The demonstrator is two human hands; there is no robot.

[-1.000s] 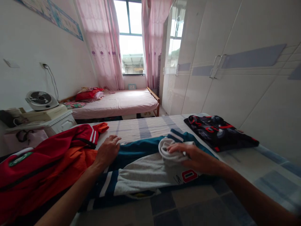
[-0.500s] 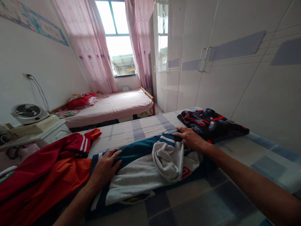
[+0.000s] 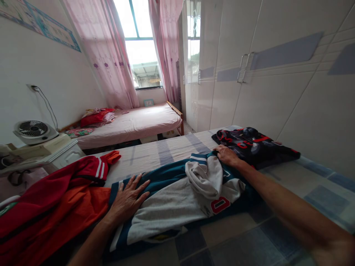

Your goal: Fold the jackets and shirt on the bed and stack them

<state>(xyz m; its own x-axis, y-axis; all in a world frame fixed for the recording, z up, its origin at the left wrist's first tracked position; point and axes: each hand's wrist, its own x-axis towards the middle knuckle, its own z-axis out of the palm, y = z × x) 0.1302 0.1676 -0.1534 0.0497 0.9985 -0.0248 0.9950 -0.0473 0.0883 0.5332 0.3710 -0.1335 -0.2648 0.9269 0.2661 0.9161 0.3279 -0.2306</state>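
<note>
A grey and teal jacket (image 3: 166, 201) with white-striped cuffs and a red-edged letter lies partly folded on the near bed, one grey sleeve bunched on top. My left hand (image 3: 130, 195) rests flat on its left end, fingers spread. At the far right edge, my right hand (image 3: 227, 156) has its fingers curled onto the teal cloth; the fingertips are partly hidden. Just beyond that hand is a folded black garment with red and grey print (image 3: 255, 144). To the left lies a red and orange jacket (image 3: 74, 199), close to my left hand.
The near bed (image 3: 149, 160) has a blue and white checked cover. Behind it stands a pink-covered bed (image 3: 138, 123) under a curtained window. A white wardrobe (image 3: 266, 99) runs along the right. At left, a fan (image 3: 34, 131) sits on storage boxes.
My right hand has shifted slightly right and its fingers have curled in at the jacket's edge. My left hand has spread flatter. More of the red-edged letter shows.
</note>
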